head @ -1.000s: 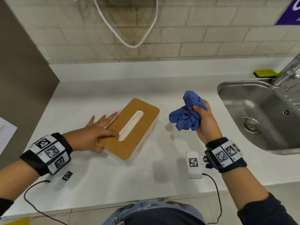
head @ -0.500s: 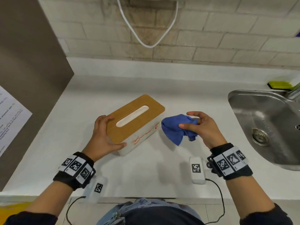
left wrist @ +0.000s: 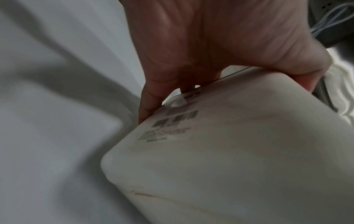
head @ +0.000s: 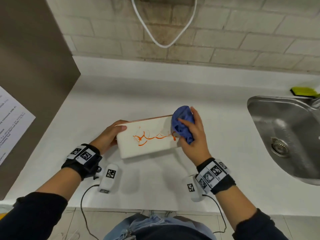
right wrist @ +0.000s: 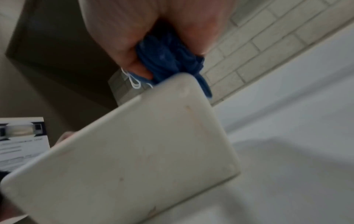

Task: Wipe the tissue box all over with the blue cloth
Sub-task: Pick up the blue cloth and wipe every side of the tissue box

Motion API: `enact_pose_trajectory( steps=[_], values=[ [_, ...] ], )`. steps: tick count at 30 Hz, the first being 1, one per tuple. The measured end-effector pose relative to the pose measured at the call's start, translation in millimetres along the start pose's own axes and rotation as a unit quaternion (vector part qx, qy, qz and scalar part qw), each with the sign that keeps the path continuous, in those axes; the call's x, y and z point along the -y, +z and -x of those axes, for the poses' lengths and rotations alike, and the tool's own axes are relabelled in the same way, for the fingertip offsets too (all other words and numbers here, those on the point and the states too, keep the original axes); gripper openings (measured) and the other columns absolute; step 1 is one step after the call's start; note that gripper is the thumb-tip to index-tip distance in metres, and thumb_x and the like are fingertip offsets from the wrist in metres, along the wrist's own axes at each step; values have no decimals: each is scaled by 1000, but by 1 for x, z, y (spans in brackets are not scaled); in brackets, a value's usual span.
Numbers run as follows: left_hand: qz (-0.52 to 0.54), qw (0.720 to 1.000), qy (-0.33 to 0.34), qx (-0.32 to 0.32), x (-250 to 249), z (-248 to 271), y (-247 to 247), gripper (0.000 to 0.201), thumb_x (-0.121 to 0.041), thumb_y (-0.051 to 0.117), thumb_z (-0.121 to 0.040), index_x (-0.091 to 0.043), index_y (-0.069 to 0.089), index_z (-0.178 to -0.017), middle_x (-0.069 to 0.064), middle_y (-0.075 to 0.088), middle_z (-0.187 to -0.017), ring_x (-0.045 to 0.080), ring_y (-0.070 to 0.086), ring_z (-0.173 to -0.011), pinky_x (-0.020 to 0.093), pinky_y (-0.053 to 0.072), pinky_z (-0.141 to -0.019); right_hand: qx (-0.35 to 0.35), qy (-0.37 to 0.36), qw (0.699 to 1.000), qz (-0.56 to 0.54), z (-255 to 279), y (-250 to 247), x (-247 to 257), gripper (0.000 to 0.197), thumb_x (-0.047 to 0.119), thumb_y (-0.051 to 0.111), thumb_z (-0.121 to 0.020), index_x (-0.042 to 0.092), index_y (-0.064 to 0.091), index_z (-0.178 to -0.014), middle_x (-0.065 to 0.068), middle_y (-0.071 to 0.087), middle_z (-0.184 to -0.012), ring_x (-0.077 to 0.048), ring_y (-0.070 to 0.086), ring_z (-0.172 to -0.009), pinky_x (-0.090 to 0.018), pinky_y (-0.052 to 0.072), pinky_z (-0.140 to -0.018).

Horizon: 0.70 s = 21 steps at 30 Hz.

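The white tissue box is tipped so one long side faces up, and an orange scribble runs across that side. Only a thin edge of its wooden lid shows at the far side. My left hand grips the box's left end, thumb on the upper face. The left wrist view shows the fingers curled over the box near a barcode label. My right hand holds the bunched blue cloth against the box's right end. In the right wrist view the blue cloth is squeezed at the box's corner.
A steel sink lies to the right, with a yellow-green sponge behind it. A dark panel with a paper sheet stands at the left. A white cable loops on the tiled wall. The white counter stretches behind the box.
My left hand has tipped the box onto its side and turned it square to me, so the scribbled face is up. My right hand brought the cloth down onto the box's right end.
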State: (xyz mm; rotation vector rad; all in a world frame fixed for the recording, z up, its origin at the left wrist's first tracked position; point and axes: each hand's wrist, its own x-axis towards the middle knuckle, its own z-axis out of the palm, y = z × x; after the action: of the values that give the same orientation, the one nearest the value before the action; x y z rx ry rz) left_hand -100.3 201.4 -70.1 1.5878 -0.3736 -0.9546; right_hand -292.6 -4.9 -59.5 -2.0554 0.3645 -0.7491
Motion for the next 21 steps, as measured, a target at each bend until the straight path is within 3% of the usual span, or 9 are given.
enact_pose_trajectory(
  steps=[2,4,6,8,11,15,18,21],
  values=[
    [1,1000,5,-7,1,1,3,48,-47,59,-54,-28,59,-99,7,63,-101,24,57,-95,33,44,-74,-6,41,999,13,4,8,-4,39,14,65,-78,33,56,-111,1,4,-153,-22,0,-145,-41,-7,-115],
    [7,1000,13,-14,4,2,5,48,-47,59,-54,-28,59,-99,5,64,-99,21,59,-92,30,45,-73,6,62,997,34,4,15,-5,54,6,60,-83,34,44,-127,5,-5,-152,-20,-2,-145,-44,-11,-115],
    [12,1000,22,-17,6,3,7,47,-47,58,-55,-28,59,-98,4,64,-97,19,59,-89,28,46,-70,11,65,996,59,2,18,-3,67,2,49,-88,32,22,-141,7,-7,-152,-18,-6,-144,-46,-10,-116],
    [14,999,26,-17,7,2,6,47,-47,59,-55,-28,58,-99,2,65,-96,17,60,-88,25,48,-68,19,49,993,105,0,21,-1,60,13,43,-92,34,17,-141,7,-7,-152,-14,-13,-142,-39,-15,-114],
    [14,999,29,-12,7,1,4,47,-47,58,-56,-27,58,-99,3,64,-95,16,61,-87,24,48,-68,29,31,989,142,1,32,7,51,21,38,-91,27,29,-141,7,-6,-152,-10,-16,-141,-26,-21,-110],
    [26,999,37,-11,8,2,3,44,-47,57,-55,-27,58,-94,1,62,-90,12,60,-80,20,49,-66,65,-1,992,106,5,58,23,49,30,32,-92,24,32,-140,3,2,-154,-12,-8,-143,-25,-18,-113],
    [41,998,37,-11,11,-1,0,43,-47,57,-60,-27,59,-98,7,61,-101,21,58,-93,34,46,-81,113,-39,987,105,5,74,33,48,31,31,-92,24,33,-139,-5,8,-156,-18,-3,-144,-30,-12,-116],
    [40,998,41,0,14,-4,-3,51,-50,54,-70,-20,59,-111,16,61,-118,28,58,-105,47,42,-96,167,-103,972,129,9,81,38,46,24,40,-93,27,34,-139,-9,8,-156,-23,-2,-144,-37,-5,-118]
  ],
)
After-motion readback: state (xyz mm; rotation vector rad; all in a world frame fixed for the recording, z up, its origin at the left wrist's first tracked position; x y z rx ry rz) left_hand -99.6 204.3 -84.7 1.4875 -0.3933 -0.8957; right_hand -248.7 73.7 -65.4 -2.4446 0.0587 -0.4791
